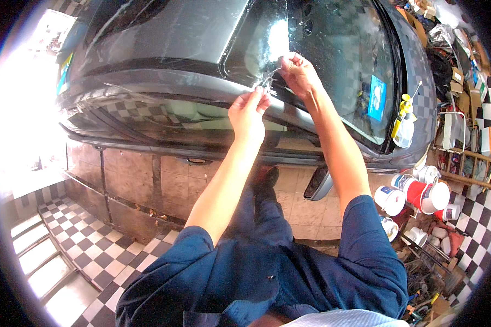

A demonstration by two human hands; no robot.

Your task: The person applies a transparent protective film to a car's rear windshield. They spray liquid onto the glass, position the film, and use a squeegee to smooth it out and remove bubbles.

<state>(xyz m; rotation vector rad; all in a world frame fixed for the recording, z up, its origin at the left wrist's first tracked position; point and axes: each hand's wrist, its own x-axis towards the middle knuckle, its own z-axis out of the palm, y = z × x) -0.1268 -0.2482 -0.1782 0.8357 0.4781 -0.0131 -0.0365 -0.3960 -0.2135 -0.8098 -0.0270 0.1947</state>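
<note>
Both my arms reach forward over the side of a dark grey car point(196, 68). My left hand point(249, 113) is closed in a pinch just above the roof edge, holding one end of a thin, wrinkled piece of clear film point(267, 80). A little farther ahead and to the right, my right hand point(299, 74) pinches the film's other side between thumb and fingers. The film bunches between the two hands, near the top corner of the windshield point(343, 60). Bright glare on the glass hides where the film ends.
A yellow-topped spray bottle point(403, 122) stands by the windshield base, near a blue card point(376, 98) on the glass. The side mirror point(317, 183) juts out below my right arm. Several buckets point(389, 200) and cluttered shelves line the right. Checkered tiles point(101, 242) cover the floor at left.
</note>
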